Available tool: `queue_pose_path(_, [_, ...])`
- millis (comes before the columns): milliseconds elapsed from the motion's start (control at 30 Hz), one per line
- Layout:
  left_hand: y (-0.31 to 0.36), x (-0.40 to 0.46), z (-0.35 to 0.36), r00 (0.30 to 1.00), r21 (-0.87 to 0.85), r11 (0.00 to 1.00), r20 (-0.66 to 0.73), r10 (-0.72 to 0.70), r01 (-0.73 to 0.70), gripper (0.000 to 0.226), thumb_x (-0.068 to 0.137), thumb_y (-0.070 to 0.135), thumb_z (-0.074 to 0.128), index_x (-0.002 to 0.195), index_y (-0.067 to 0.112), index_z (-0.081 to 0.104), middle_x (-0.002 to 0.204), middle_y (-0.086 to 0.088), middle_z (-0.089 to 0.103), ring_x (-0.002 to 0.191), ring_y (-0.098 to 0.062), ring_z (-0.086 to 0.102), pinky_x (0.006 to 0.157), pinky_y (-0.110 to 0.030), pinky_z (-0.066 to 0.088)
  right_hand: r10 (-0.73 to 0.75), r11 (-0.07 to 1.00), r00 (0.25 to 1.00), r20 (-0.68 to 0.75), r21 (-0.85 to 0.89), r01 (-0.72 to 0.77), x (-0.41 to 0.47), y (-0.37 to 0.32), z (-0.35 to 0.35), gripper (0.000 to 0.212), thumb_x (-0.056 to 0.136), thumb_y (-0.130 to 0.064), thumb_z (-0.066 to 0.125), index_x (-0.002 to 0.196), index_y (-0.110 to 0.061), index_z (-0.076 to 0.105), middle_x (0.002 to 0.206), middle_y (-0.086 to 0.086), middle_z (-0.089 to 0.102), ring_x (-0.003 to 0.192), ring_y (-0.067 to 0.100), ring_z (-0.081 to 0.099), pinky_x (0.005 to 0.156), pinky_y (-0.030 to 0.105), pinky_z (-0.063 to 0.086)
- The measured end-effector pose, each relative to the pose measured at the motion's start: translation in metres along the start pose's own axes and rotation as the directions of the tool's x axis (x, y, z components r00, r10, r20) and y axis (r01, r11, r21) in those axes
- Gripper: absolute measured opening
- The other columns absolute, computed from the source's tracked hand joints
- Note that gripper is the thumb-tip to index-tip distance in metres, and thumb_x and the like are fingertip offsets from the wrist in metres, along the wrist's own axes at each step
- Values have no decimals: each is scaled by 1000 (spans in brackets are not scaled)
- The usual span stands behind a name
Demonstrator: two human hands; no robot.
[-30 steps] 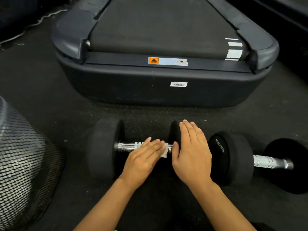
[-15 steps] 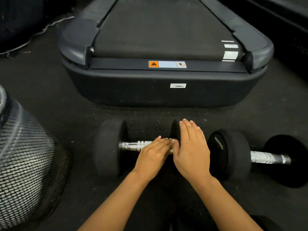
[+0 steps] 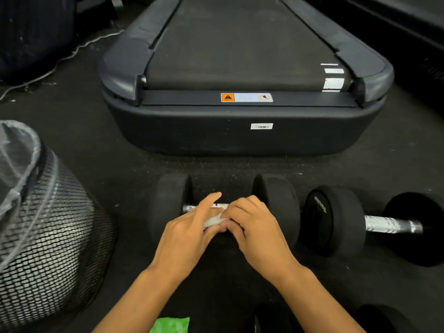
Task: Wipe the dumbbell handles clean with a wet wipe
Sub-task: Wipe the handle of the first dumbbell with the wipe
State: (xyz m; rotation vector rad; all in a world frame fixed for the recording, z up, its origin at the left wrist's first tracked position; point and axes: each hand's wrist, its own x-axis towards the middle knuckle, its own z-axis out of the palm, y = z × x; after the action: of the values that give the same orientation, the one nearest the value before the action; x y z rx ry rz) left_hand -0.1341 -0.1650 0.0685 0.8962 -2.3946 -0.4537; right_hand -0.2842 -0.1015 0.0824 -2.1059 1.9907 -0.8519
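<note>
Packet: green packet [image 3: 169, 325] at the near edge, between the forearms
Hands: left hand [image 3: 189, 233] and right hand [image 3: 255, 225] both pinch the white wipe [image 3: 214, 220] on the near dumbbell [image 3: 276, 207] handle; half a second ago the right lay flat
Second dumbbell [image 3: 336, 219]: just right; print unreadable
Basket [image 3: 48, 236]: left; open floor between
Treadmill [image 3: 245, 131]: beyond; orange warning sticker, barcode label

A gym is being shown: a dark grey treadmill [image 3: 245, 97], black rubber-headed dumbbells with chrome handles [image 3: 341, 219] and black rubber flooring [image 3: 72, 140] are being seen.
</note>
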Motion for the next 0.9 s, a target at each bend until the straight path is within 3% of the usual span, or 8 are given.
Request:
queue_pose_path(100, [-10,-6,-11,1000,129,992,3,1,-1,71,72,47,60,134,22,38,123,0,60,122,-18,49,102,-41,40,62,994,998,-21,91,-60,5,-3,4,11,89,-18,55,97,-17,62,101,-6,56,90,6,49,75,26,49])
queue_pose_path(200, [-27,-7,-28,998,331,941,5,-70,64,77,69,47,67,136,18,42,142,-2,42,135,-20,31,112,-45,21,162,984,986,39,72,-165,15,-2,14,25,93,-13,51,117,-15,52,122,-5,48,102,7,49,86,21,46])
queue_pose_path(367, [-42,-16,-27,981,237,958,58,-183,164,78,78,41,66,143,25,27,152,13,16,142,-4,5,114,-31,11,221,975,960,174,-66,-213,17,9,44,45,92,-2,46,133,-20,38,134,0,45,114,14,50,86,23,44])
queue_pose_path(433, [-44,-17,-24,983,197,967,53,-178,164,77,79,40,64,144,26,26,152,14,15,141,-3,2,114,-27,8,207,976,960,191,-110,-189,13,15,53,51,95,-4,43,142,-21,32,147,-1,36,135,14,32,106,21,26])
queue_pose_path(500, [-46,-19,-20,985,182,971,43,-166,156,77,78,38,64,144,24,27,152,11,18,142,-7,5,115,-28,5,213,973,961,174,-126,-193,17,19,59,48,95,-6,44,141,-19,37,147,0,37,137,14,28,108,19,15])
queue_pose_path(633, [-48,-19,-16,987,121,980,22,-161,157,76,78,34,65,143,23,28,152,9,22,143,-10,7,115,-28,1,188,981,969,163,-78,-177,44,4,66,32,91,-11,48,122,-15,57,120,3,60,111,20,55,94,31,43])
queue_pose_path(767, [-48,-20,-19,987,98,983,21,-160,157,75,77,37,64,143,24,30,152,11,22,142,-8,8,115,-23,1,28,995,986,165,-104,-11,37,1,73,40,83,1,56,122,-8,59,124,10,60,119,27,54,102,31,36])
queue_pose_path(900, [-47,-21,-17,987,81,984,8,-160,159,74,77,36,65,142,25,30,152,11,22,142,-7,6,115,-23,1,126,987,975,183,-122,-105,42,9,69,45,92,-8,48,135,-18,47,138,0,49,127,17,44,105,27,30])
